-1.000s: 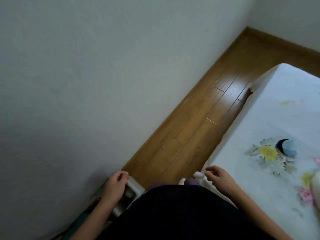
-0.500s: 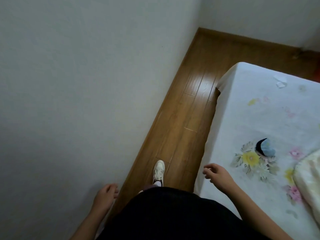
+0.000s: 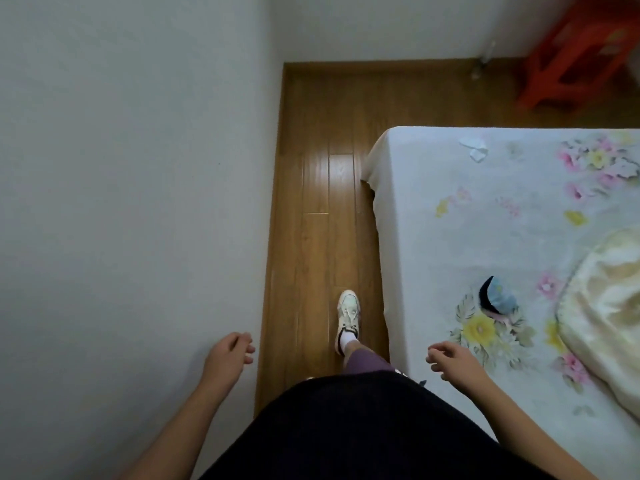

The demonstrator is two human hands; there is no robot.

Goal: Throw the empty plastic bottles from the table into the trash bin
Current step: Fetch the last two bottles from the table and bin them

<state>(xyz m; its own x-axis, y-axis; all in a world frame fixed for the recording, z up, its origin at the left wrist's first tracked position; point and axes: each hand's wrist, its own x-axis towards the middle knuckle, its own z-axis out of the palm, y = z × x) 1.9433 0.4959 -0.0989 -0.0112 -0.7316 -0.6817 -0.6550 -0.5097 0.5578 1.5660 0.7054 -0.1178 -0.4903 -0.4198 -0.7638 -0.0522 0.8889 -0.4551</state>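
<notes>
No plastic bottle, table or trash bin shows in the head view. My left hand hangs in front of the white wall at the lower left, fingers loosely curled, holding nothing. My right hand hovers over the near edge of the bed, fingers loosely curled and apart, also holding nothing. My foot in a white shoe is stepping forward on the wooden floor between the two hands.
A narrow strip of wooden floor runs between the white wall and a bed with a floral sheet. On the bed lie a blue-and-black item, white paper scraps and a cream blanket. A red stool stands at the far right.
The view has swung right and forward along the floor strip. A white box near my left hand has left view. My foot has stepped forward; both hands stay empty.
</notes>
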